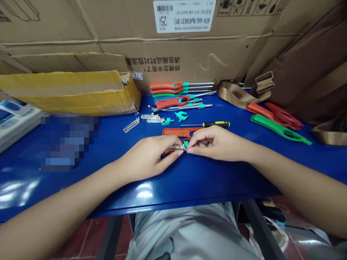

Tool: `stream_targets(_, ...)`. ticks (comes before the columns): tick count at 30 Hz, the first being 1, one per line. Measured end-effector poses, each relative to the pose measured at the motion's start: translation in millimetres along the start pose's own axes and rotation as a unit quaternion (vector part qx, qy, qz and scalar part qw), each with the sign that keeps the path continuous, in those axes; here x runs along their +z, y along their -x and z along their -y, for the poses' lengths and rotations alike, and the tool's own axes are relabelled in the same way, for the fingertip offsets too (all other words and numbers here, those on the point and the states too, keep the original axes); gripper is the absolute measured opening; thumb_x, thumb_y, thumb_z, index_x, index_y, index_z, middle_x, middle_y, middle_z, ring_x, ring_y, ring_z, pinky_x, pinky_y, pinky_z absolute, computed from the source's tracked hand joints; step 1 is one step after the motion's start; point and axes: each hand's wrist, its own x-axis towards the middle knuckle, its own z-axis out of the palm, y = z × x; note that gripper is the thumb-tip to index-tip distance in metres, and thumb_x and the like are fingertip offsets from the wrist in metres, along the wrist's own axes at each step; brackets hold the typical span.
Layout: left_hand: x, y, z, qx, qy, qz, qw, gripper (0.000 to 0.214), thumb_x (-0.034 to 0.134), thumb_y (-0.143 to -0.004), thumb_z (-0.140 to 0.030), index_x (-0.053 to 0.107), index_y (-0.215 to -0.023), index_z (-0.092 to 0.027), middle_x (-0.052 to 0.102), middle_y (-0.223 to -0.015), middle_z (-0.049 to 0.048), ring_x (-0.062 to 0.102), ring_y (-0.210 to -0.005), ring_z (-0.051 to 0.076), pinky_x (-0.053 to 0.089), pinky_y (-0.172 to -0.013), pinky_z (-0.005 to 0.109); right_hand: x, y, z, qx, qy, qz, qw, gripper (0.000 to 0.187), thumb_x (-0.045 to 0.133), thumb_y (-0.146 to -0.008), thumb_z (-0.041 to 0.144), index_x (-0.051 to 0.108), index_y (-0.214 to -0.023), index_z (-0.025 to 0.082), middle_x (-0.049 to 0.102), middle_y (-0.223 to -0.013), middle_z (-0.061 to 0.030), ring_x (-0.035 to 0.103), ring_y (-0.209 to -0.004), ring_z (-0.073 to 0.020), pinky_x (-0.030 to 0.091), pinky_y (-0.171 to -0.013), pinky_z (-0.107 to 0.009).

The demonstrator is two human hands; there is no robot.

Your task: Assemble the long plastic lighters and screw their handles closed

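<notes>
Between the thumb and fingers of my left hand [151, 155] is a clear plastic lighter fuel tank [175, 147]. My right hand [219, 144] is closed in a pinch at the tank's valve end; what its fingertips grip is too small to make out. A teal piece [185, 143] shows between the two hands. Just behind them lies an orange lighter shell half [176, 132], partly covered by my fingers. A screwdriver [217, 124] with a yellow and black handle rests beyond my right hand. Loose clear tanks [131, 125] and teal triggers [181, 116] lie farther back.
Several long-necked lighters [166, 86] are piled against the large cardboard box [189, 50]. A yellow-taped carton [81, 95] stands at left. Green [280, 129] and red shell parts lie right, near a brown strap [235, 94]. The blue table's [146, 196] front edge is near my lap.
</notes>
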Motion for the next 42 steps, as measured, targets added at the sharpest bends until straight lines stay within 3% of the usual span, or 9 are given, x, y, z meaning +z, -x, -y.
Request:
stream_targets(27, -1.4, -0.1, 0.0, -0.002, 0.003, -0.001, 1.0, 0.02, 0.053, -0.101, -0.032, 0.067, -0.107, -0.02, 0.071, -0.09, 0.0006, 0.064, -0.078, 0.015, 0.044, -0.068, 0.025, -0.4, 0.1, -2.8, 0.016, -0.012, 0.008, 1.0, 0.025, 0.067, -0.089, 0.041, 0.074, -0.089, 0.017, 0.063, -0.074, -0.0007, 0.048, -0.062, -0.0112, 0.038, -0.056, -0.026)
stream_targets(42, -0.4, 0.0, -1.0, 0.008, 0.022, 0.014, 1.0, 0.021, 0.05, -0.103, -0.033, 0.066, -0.108, -0.019, 0.071, -0.091, 0.002, 0.066, -0.081, 0.016, 0.047, -0.071, 0.026, 0.2, 1.2, 2.2, 0.002, -0.008, 0.012, 1.0, 0.019, 0.068, -0.089, 0.034, 0.077, -0.088, 0.017, 0.068, -0.08, -0.0022, 0.055, -0.071, -0.0138, 0.043, -0.063, -0.027)
